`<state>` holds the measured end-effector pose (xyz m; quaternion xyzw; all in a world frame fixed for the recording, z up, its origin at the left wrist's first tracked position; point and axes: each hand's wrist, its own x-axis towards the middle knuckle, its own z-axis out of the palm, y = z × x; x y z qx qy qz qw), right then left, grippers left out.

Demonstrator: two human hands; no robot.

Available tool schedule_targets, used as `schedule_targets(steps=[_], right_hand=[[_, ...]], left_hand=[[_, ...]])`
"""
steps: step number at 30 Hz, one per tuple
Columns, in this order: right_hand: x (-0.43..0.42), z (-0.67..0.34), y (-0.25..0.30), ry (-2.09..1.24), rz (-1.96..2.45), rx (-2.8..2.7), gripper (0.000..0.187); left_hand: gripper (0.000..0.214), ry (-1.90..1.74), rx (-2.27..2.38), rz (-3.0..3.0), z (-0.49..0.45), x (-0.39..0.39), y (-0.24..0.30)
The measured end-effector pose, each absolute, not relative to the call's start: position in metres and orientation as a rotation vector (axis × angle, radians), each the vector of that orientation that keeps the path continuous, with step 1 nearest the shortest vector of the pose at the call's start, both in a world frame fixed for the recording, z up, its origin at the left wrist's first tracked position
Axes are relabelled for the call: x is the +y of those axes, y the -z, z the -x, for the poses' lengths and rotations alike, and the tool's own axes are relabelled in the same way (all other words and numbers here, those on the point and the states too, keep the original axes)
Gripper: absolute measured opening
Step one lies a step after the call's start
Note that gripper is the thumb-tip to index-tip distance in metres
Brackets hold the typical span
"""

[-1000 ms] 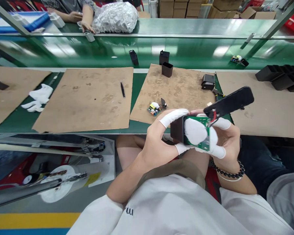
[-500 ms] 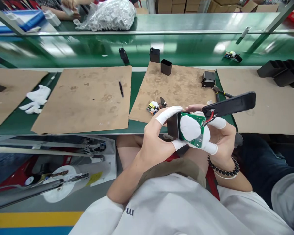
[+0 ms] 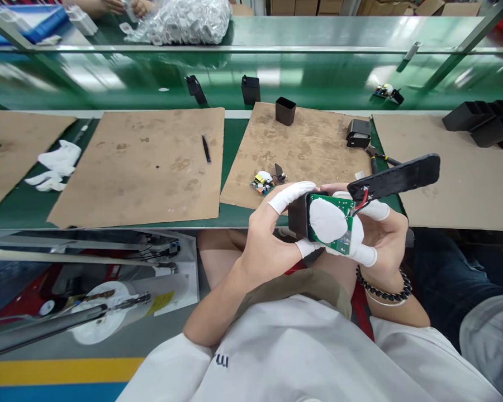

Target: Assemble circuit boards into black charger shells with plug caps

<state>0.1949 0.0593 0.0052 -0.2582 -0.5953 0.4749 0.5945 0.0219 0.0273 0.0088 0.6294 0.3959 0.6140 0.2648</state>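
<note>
Both hands hold a black plastic housing (image 3: 298,215) with a green circuit board (image 3: 347,237) set into it, just in front of the bench edge. My left hand (image 3: 272,234), with white finger cots, grips the housing's left side, its forefinger over the top. My right hand (image 3: 379,234) wraps round the board side, thumb pressed on the board. A flat black lid (image 3: 396,176) hangs off the board by red and black wires. On the brown mat beyond lies a small loose circuit board (image 3: 263,184).
Brown mats (image 3: 142,162) cover the green bench. A black open housing (image 3: 285,110) and a black part (image 3: 357,133) sit on the middle mat, pliers (image 3: 379,159) at its right edge. White gloves (image 3: 54,164) lie left. Stacked black housings (image 3: 482,125) stand far right. Another person's hands work across the conveyor.
The parts on the conveyor have drifted left. My hands and the housing have stayed almost in place, the lid lifted slightly.
</note>
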Motion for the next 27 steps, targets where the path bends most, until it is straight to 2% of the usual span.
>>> schedule_targets(steps=[20, 24, 27], right_hand=[[0.0573, -0.1959, -0.0067, -1.091, 0.614, -1.392, 0.05], [0.0555, -0.1925, -0.012, -1.035, 0.607, -1.344, 0.042], [0.0558, -0.192, -0.0115, -0.977, 0.576, -1.358, 0.043]], left_hand=[[0.055, -1.702, 1.084, -1.762, -0.024, 0.0286, -0.0028], [0.06, -1.708, 1.072, -1.758, -0.0229, 0.029, -0.0032], [0.063, -1.692, 1.084, -1.743, -0.0232, 0.029, -0.0025]])
